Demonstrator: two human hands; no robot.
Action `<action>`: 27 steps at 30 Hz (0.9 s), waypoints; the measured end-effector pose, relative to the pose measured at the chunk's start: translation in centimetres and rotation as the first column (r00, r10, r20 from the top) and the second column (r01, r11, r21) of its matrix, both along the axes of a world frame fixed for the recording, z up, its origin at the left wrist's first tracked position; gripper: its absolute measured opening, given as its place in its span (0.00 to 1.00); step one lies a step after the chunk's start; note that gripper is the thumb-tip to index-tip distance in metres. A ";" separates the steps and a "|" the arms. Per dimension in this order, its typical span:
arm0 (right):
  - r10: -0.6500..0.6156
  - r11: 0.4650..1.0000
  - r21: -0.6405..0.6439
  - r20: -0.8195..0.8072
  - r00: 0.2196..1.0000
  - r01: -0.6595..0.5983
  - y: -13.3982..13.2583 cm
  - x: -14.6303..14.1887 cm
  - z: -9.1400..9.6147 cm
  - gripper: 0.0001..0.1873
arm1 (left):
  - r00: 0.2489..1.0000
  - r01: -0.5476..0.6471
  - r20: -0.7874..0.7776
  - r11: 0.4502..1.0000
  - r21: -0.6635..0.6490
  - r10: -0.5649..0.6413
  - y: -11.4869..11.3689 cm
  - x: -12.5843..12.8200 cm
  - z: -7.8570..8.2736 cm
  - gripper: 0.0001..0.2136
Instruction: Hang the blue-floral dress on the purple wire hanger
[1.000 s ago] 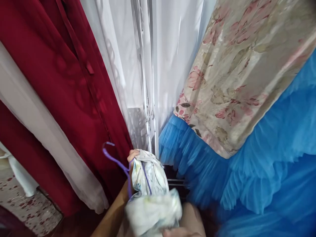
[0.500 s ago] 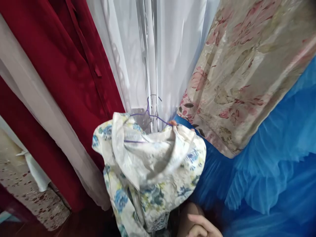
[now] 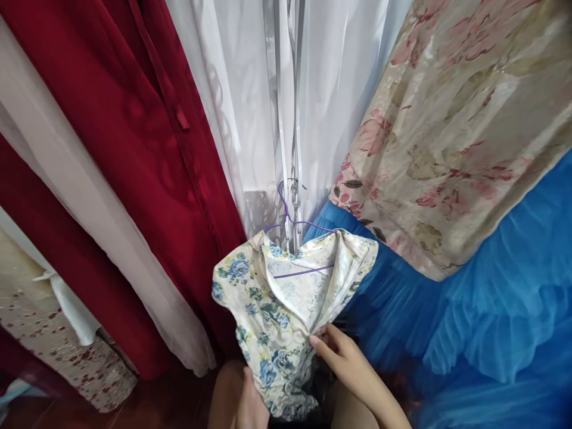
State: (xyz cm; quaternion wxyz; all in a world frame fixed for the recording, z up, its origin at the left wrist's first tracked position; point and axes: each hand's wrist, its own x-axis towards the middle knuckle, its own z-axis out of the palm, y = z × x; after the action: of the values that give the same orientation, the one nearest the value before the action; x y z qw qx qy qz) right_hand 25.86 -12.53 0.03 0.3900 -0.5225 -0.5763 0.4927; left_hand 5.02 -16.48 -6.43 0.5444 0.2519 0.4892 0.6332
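Observation:
A white top with blue and yellow-green flowers [image 3: 263,316] hangs on a thin purple wire hanger [image 3: 313,224], its V-shaped neckline facing me. The hanger's hook stands up free in front of white fabric. My right hand [image 3: 339,354] pinches the front edge at the low point of the neckline with thumb and fingers. Lower down, my left hand [image 3: 254,402] grips the top's left side, thumb in front and fingers hidden behind the cloth. The lower part of the top is bunched over my lap, its hem partly hidden.
Red fabric [image 3: 134,179] and white curtain-like fabric [image 3: 250,89] hang behind. A beige garment with pink flowers [image 3: 447,149] hangs at right over blue ruffled tulle [image 3: 473,322]. A sequined garment [image 3: 75,351] reaches the dark red floor [image 3: 156,399] at lower left.
My right hand has come up from the lower right onto the neckline. Fingertips at the hanger's right shoulder are gone, and my left hand shows at lower left. The top hangs straighter, its neckline smoother.

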 end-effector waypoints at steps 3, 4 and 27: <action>0.038 0.998 0.039 0.021 0.999 -0.039 1.5 -3.0 -0.7 0.24 | 1.000 0.026 -0.015 0.994 -0.108 -0.028 -0.4 -0.6 -0.9 0.30; 0.031 0.998 0.049 0.005 1.000 -0.031 1.6 -3.6 -1.0 0.25 | 0.996 0.062 -0.051 0.990 -0.128 -0.069 -0.1 -0.8 -1.0 0.30; -0.063 0.998 -0.020 -0.251 0.966 0.060 3.5 -3.2 4.0 0.11 | 0.541 0.495 -0.840 0.825 0.274 -0.045 5.6 4.5 1.9 0.06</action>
State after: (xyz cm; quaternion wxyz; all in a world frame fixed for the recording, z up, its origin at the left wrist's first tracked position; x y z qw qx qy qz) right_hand 22.65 -9.02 4.07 0.4719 -0.4757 -0.5027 0.5462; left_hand 9.51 -10.89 -4.52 0.2763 0.7119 0.4594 0.4537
